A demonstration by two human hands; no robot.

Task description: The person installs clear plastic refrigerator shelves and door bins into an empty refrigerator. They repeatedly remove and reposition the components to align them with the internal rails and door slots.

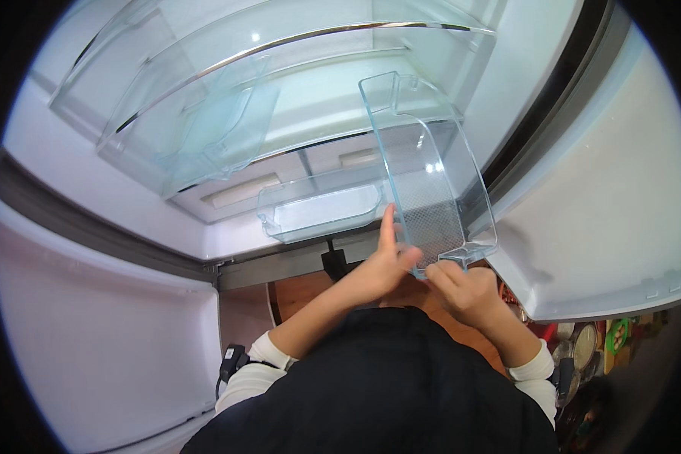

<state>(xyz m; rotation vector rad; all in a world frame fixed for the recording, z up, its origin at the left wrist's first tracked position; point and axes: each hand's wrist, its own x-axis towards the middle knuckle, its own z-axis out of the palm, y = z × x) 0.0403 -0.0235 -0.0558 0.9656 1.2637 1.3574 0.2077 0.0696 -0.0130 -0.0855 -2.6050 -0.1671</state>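
A clear plastic refrigerator bin [431,216] with a patterned base is tilted in front of me, its far end up toward the shelves. My right hand [467,291] is closed on the bin's near end, its fingers curled at the rim. Beside the bin's near left corner is my left hand [386,261], slightly blurred. One of its fingers stretches up along the bin's side and the others are spread apart. Whether the left hand bears any of the bin's weight cannot be seen.
The refrigerator stands open, with its left door [98,325] and right door [613,204] swung out on either side. A shallow clear tray [325,212] lies on the compartment's bottom edge. Glass shelves [295,38] hang above. Containers and food [585,346] stand at the lower right.
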